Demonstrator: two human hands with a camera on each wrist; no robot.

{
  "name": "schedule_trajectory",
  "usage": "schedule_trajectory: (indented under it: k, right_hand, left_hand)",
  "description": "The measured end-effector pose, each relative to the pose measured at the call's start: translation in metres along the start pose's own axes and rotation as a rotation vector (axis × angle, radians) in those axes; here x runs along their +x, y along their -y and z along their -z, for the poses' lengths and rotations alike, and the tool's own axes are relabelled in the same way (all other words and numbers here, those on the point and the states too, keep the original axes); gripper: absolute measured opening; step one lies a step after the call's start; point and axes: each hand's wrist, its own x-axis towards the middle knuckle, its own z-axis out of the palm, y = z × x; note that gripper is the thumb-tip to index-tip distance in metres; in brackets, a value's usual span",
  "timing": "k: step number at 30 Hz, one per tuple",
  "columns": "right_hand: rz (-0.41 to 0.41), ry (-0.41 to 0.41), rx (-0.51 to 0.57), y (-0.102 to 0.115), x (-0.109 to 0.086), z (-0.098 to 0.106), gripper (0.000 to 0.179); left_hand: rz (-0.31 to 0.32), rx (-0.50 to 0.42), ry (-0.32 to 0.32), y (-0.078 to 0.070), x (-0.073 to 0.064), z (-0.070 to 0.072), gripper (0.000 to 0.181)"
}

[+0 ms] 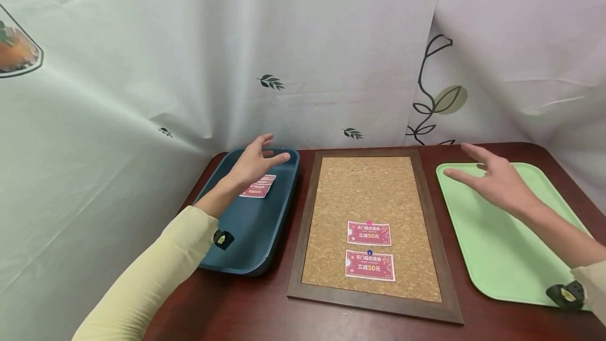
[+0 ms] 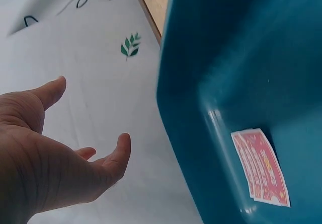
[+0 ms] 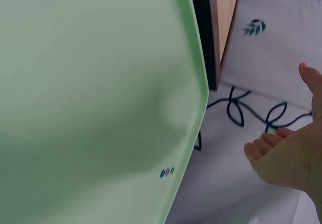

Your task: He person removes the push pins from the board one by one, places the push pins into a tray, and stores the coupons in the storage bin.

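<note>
My left hand hovers over the blue tray, its fingers spread and holding nothing. Overlapping pink coupons lie inside that tray, partly behind the hand in the head view. Above the light green tray hangs my right hand, also with nothing in it. Three small coloured push pins sit near this tray's far edge. Between the trays lies a framed corkboard. Its upper pink coupon has a pink push pin; the lower coupon has a blue push pin.
All three containers and boards rest on a dark red-brown table. A pale cloth with leaf prints hangs behind and to the sides. The corkboard's brown wooden frame stands between the two trays.
</note>
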Motion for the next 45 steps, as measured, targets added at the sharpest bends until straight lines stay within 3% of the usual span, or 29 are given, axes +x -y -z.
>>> schedule_trajectory:
  k: [9, 23, 30, 39, 45]
  right_hand:
    - [0.05, 0.037, 0.018, 0.026, -0.004, -0.024, 0.089]
    - [0.135, 0.092, 0.011, 0.061, -0.012, -0.064, 0.078]
    - [0.19, 0.13, 0.061, 0.069, -0.015, -0.085, 0.069]
    - [0.245, 0.187, 0.073, 0.072, -0.018, -0.105, 0.054]
    - [0.275, 0.236, 0.086, 0.07, -0.019, -0.115, 0.047]
  left_hand:
    - [-0.021, -0.03, 0.062, -0.013, -0.008, -0.019, 0.09]
    - [-0.098, 0.007, 0.161, -0.03, -0.02, -0.064, 0.078]
    - [-0.093, 0.026, 0.218, -0.032, -0.026, -0.084, 0.075]
    - [-0.085, -0.067, 0.32, -0.029, -0.033, -0.106, 0.069]
    - [-0.074, -0.032, 0.348, -0.027, -0.035, -0.121, 0.064]
